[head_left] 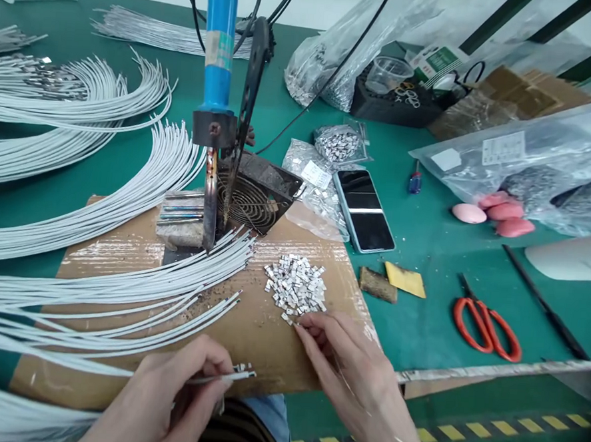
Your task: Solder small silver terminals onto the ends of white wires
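Observation:
My left hand [185,391] is closed around a white cable [238,376], whose end sticks out to the right past the thumb and forefinger. Small metallic bits show beside that cable end; what else sits in the palm is hidden. My right hand [340,357] has its thumb and forefinger together at the near edge of a pile of small white-and-silver chips [296,284]. A small white chip [287,319] is at those fingertips. Bundles of white cables [191,281] lie left of the pile, on a brown cardboard sheet [253,338].
A blue soldering iron [220,50] hangs upright in a stand, its tip above the cables. Behind it is a black fan [257,198]. On the right lie a phone [365,212], red-handled scissors [484,326], a yellow sponge [406,280] and plastic bags [530,155].

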The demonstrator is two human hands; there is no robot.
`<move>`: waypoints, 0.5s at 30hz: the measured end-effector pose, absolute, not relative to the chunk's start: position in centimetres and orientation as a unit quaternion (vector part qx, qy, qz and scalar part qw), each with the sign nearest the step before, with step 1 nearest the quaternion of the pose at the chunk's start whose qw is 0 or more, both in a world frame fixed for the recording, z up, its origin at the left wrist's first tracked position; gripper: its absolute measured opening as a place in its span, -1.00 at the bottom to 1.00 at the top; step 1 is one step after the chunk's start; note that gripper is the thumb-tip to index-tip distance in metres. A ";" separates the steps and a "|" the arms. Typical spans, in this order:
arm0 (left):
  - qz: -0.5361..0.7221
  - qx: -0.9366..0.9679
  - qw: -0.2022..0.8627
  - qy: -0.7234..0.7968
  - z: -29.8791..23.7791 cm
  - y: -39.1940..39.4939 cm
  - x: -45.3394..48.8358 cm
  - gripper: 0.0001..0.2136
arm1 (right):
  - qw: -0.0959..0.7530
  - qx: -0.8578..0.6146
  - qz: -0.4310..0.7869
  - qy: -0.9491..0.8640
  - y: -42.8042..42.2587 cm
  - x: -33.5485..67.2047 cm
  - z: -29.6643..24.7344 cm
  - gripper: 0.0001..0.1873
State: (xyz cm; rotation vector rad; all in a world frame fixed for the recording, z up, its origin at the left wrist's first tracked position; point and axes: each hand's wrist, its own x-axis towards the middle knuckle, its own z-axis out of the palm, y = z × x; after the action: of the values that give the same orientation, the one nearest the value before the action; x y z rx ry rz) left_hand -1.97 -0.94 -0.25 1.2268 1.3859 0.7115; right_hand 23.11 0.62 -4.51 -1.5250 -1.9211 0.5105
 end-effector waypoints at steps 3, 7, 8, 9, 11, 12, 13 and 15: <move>0.266 0.467 0.617 0.575 0.0 0.6 -1.9 -0.73 | 0.338 -0.592 0.165 -0.713 0.4 22.5 -4.6 -0.95; 0.292 0.387 0.649 0.587 -0.3 1.6 -2.7 -0.65 | 0.401 -0.684 0.279 -0.541 -0.4 19.8 -4.3 -0.90; 0.300 0.372 0.655 0.585 -0.4 1.6 -2.9 -0.63 | 0.421 -0.692 0.333 -0.482 -0.5 18.9 -4.1 -0.86; 0.305 0.356 0.664 0.583 -0.5 1.7 -3.0 -0.61 | 0.441 -0.686 0.381 -0.435 -0.5 18.0 -3.9 -0.82; 0.317 0.327 0.676 0.580 -0.5 1.7 -3.0 -0.60 | 0.466 -0.655 0.446 -0.394 -0.3 16.3 -3.4 -0.79; 0.322 0.315 0.678 0.581 -0.4 1.7 -3.0 -0.59 | 0.470 -0.638 0.466 -0.395 0.0 15.6 -3.2 -0.80; 0.327 0.305 0.679 0.582 -0.3 1.8 -2.9 -0.58 | 0.470 -0.620 0.483 -0.401 0.2 15.0 -3.0 -0.81; 0.337 0.290 0.677 0.587 -0.1 1.9 -2.8 -0.56 | 0.466 -0.585 0.517 -0.416 0.8 14.1 -2.7 -0.84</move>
State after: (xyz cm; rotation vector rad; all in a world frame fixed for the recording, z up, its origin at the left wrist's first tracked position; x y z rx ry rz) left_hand -2.78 1.86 -0.09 0.6516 1.3184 0.7582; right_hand 14.06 0.77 -2.68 -1.4349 -1.0216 1.2698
